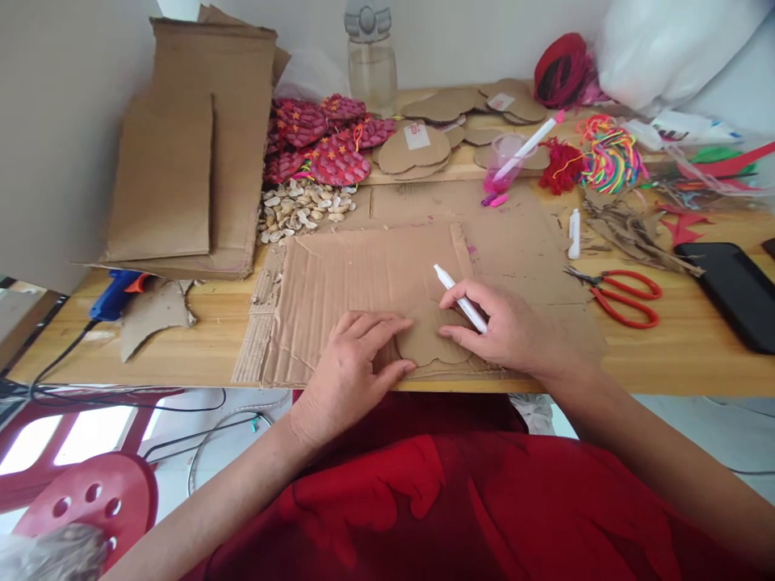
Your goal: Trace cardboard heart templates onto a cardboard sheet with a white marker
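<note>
My right hand [502,323] is closed around a white marker pen [460,298], whose narrow end points away from me. Beneath the pen lies a curved cardboard cutout [433,337], with my right fingertips at its right side. My left hand [360,355] has its fingers stretched out and its thumb apart; the tips touch the cutout's left edge. Under both hands is a corrugated cardboard sheet [339,278] near the table's front edge. A small white cap-like piece [574,234] and red-handled scissors [623,297] lie to the right.
Peanut shells [303,210], more cardboard cutouts [417,153], a water bottle [371,73] and colourful cord [614,161] sit behind. Cardboard sheets [182,161] stand at left above a blue glue gun [115,297]. A black phone [732,290] lies far right.
</note>
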A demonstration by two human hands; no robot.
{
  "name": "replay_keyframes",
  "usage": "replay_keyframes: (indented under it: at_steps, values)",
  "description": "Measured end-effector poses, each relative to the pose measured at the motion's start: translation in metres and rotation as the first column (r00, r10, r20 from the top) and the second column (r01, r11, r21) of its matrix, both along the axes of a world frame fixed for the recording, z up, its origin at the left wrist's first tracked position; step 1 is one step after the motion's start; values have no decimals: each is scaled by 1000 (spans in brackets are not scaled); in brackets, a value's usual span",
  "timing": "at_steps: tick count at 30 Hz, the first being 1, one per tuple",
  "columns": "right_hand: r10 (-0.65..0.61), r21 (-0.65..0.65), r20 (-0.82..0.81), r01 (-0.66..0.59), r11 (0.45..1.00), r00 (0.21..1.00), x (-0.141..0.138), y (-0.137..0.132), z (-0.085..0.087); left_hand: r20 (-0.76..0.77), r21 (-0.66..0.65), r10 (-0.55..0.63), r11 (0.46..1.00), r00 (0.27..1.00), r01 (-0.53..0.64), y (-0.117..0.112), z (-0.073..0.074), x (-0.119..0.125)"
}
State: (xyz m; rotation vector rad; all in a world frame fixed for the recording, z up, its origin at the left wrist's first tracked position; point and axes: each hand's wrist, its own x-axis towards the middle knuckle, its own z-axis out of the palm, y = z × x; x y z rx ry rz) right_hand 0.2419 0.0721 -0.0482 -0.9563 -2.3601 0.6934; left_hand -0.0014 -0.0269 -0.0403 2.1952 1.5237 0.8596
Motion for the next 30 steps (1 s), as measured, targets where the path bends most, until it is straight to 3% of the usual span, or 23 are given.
replay_keyframes:
  at_steps: [17,24,30]
  values:
    - [5,35,22,-5,999,1000,1,1,-4,48,-15,13,1000,999,-12,-2,1,-4]
    - [-6,49,26,4,999,1000,1,3,-7,251,-49,274,961,928,-271,3,17,-28]
    - [-10,42,33,8,999,999,0,3,-5,357,-108,323,946,876,-305,8,22,-28]
